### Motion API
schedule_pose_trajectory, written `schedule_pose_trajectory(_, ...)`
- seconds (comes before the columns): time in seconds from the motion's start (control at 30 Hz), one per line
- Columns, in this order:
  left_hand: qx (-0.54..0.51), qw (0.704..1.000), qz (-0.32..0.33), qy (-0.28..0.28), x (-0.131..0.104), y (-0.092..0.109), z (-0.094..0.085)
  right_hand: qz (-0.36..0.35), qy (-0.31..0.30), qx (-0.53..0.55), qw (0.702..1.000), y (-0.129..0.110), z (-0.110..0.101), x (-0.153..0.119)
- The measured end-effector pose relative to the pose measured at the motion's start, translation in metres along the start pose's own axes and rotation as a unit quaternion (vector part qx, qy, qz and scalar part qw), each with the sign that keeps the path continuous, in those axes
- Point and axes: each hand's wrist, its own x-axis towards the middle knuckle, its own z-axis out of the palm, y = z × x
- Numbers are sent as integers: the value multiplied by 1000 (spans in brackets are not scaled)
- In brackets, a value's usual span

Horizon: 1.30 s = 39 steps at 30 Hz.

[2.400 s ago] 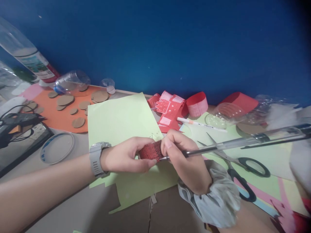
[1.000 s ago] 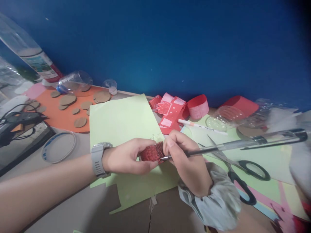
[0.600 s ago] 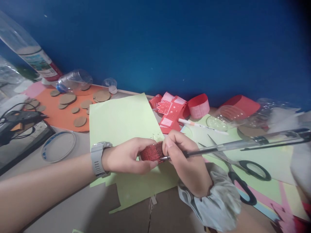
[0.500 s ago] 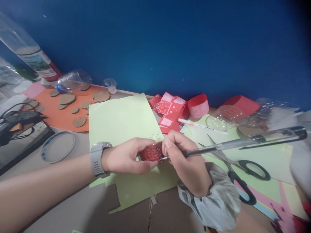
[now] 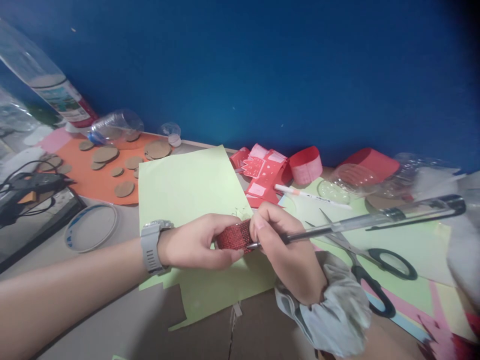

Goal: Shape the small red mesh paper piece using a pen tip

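Note:
A small dark red woven-patterned piece [image 5: 233,238] is held above a light green sheet [image 5: 187,185]. My left hand [image 5: 200,241], with a grey watch at the wrist, grips it between thumb and fingers from the left. On its right side, the fingers of my right hand [image 5: 279,240] are pressed together at the piece's edge. A clear pen [image 5: 348,223] with a dark tip lies in my right hand, its tip at the red piece and its back end pointing right. A pale scrunchie circles my right wrist.
Black-handled scissors [image 5: 360,257] lie open on green paper at the right. Behind are red paper pieces [image 5: 268,172] and a white marker [image 5: 311,196]. Cardboard discs [image 5: 124,189] rest on orange paper, left. A tape ring [image 5: 91,227], cables and bottles stand or lie further left.
The view has shifted very slightly, so things at the left sit a little further right. Both hands keep their hold on the red piece and the pen.

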Motion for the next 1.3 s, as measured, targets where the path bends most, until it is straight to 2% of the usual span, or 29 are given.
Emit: schedule_pose_trajectory(1.3, 18, 1000, -2, 0, 1, 1, 0, 9, 10, 23, 1000, 0, 1, 0)
